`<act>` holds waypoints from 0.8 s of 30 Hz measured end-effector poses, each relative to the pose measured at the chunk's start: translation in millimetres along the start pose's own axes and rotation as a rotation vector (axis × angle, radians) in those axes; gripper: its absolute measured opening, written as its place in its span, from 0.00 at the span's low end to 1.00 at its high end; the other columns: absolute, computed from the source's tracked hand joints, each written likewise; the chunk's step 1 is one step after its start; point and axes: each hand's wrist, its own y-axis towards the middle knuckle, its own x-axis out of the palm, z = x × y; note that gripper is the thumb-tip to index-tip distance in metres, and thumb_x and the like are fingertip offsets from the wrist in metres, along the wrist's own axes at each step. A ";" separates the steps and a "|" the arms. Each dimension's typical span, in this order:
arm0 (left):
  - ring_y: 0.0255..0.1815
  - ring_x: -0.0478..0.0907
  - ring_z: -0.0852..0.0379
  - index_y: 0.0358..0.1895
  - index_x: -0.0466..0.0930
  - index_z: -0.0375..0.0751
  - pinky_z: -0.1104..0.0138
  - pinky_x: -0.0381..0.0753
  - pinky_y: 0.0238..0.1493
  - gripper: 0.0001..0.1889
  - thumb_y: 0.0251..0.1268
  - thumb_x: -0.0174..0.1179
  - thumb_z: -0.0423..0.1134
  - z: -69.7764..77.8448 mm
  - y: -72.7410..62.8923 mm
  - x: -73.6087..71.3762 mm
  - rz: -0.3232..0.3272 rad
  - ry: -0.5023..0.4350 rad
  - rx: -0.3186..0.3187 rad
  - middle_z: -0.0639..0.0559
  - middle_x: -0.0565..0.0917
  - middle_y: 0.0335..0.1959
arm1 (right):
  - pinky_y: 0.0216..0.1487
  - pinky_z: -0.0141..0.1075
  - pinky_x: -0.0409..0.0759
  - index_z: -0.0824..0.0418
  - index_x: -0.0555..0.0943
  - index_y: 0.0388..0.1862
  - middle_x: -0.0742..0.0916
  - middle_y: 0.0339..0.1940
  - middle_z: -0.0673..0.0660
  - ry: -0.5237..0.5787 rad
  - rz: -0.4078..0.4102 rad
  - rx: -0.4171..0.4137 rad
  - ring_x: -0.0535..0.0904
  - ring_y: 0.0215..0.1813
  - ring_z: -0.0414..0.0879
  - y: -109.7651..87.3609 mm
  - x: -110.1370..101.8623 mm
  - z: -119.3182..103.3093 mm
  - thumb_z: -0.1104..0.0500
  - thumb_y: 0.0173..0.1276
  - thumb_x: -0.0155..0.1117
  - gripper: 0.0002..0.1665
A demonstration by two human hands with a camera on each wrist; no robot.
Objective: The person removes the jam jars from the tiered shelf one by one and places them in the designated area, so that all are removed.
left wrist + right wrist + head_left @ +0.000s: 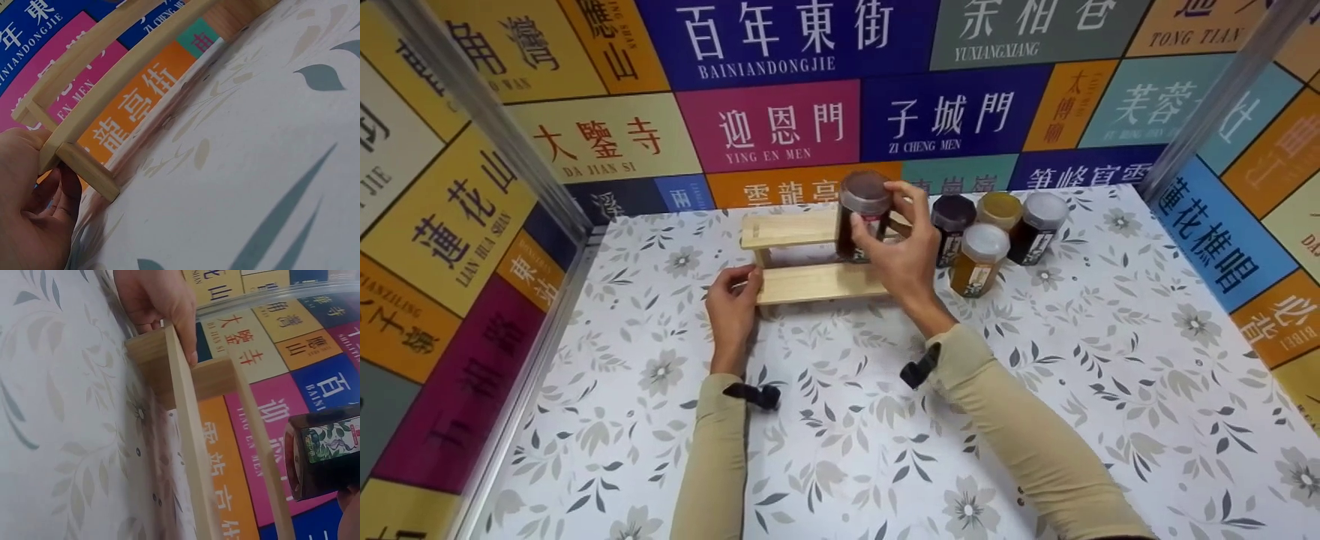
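My left hand (pixel 733 306) grips the near left corner of a low wooden rack (pixel 817 283), its thumb on the top slat. The left wrist view shows this rack (pixel 115 84) on short legs, with two long slats and a gap between them. My right hand (pixel 911 259) holds a dark jar (pixel 862 196) upright by its side, over the rack's far slat in the head view. In the right wrist view the jar (pixel 326 450) shows a leafy printed label and stands apart from the slats. Part of the rack's right end is hidden behind the right hand.
Right of the rack several lidded jars stand close together: an amber jar (pixel 980 262) in front, a dark jar (pixel 952 225), a yellow-lidded jar (pixel 999 208) and a white-lidded dark jar (pixel 1039 229). A leaf-patterned cloth (pixel 825 420) covers the table. Printed panels (pixel 780 120) wall it in.
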 end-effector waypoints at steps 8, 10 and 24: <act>0.48 0.88 0.52 0.52 0.89 0.41 0.73 0.88 0.43 0.12 0.75 0.71 0.44 0.8 0.6 2.4 0.000 -0.005 -0.011 0.45 0.88 0.51 | 0.54 0.39 0.89 0.56 0.81 0.68 0.92 0.60 0.58 0.008 0.048 0.010 0.90 0.54 0.52 -7.7 -63.6 0.1 0.59 0.62 0.84 0.35; 0.48 0.88 0.51 0.53 0.90 0.41 0.73 0.88 0.44 0.13 0.75 0.71 0.44 0.6 0.8 2.4 0.001 -0.007 -0.006 0.44 0.88 0.52 | 0.51 0.38 0.90 0.56 0.81 0.67 0.92 0.58 0.58 0.039 0.073 -0.017 0.90 0.51 0.51 -8.1 -79.5 6.7 0.59 0.61 0.84 0.35; 0.48 0.89 0.51 0.53 0.90 0.43 0.72 0.88 0.42 0.12 0.76 0.70 0.45 0.6 -1.6 -3.3 -0.023 0.018 -0.017 0.45 0.88 0.52 | 0.44 0.33 0.92 0.62 0.81 0.65 0.92 0.52 0.61 0.023 0.265 -0.044 0.91 0.52 0.52 6.5 -174.8 25.5 0.64 0.59 0.81 0.34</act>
